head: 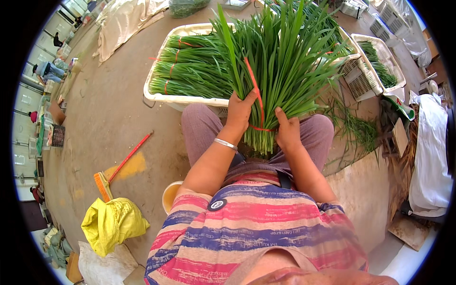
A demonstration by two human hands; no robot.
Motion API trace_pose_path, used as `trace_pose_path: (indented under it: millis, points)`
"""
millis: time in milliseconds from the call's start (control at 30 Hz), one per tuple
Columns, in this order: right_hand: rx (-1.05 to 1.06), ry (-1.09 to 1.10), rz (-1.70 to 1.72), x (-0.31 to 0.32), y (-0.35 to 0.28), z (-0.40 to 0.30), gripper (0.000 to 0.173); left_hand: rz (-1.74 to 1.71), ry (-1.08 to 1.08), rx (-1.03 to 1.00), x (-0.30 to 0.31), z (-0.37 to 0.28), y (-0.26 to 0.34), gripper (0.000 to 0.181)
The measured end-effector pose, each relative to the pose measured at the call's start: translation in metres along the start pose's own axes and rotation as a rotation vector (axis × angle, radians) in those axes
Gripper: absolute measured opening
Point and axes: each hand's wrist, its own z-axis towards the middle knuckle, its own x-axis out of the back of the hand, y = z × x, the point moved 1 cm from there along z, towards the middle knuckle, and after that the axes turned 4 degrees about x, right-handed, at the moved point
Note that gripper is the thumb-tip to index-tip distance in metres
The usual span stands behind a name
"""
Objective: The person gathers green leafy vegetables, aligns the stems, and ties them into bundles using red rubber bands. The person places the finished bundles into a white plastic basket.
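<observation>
Between my knees I hold a large bundle of garlic chives [281, 71], stem ends down and leaves fanned upward. My left hand [242, 111] grips its left side, and my right hand [288, 130] clasps the lower right side. A red tie [262, 129] circles the stems near their cut ends, and a loose length of it runs up the front of the leaves. Just beyond the bundle, a white plastic crate [188, 99] contains several tied chive bunches [192, 67] lying on their sides. The bundle hides the crate's right part.
At the right, another white crate [397, 67] carries more chives. Loose leaves [359, 128] litter the floor near my right knee. To my left lie a red-handled broom [130, 156] and a yellow woven sack [114, 224]. A person [50, 69] bends over at the far left.
</observation>
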Motion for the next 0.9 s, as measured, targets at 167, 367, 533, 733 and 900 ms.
trace_pose_path:
  millis: [167,367,533,733,900]
  points:
    - [-0.009,0.002,0.108,-0.002,-0.01,0.0,0.026,-0.043,-0.124,0.044,0.003,-0.003,0.007,0.079]
    - [-0.05,-0.011,0.144,-0.006,-0.022,-0.002,0.025,0.073,-0.24,0.091,0.012,-0.011,0.01,0.114]
    - [-0.081,-0.033,0.07,-0.005,-0.021,0.002,0.026,-0.051,-0.167,0.222,0.016,-0.009,0.001,0.08]
    - [-0.079,0.066,0.029,0.0,-0.029,0.017,0.05,-0.174,-0.041,0.189,0.014,-0.013,-0.008,0.062]
    - [0.782,0.303,-0.501,0.026,-0.068,0.03,0.047,-0.136,0.036,0.095,0.014,-0.015,-0.009,0.055]
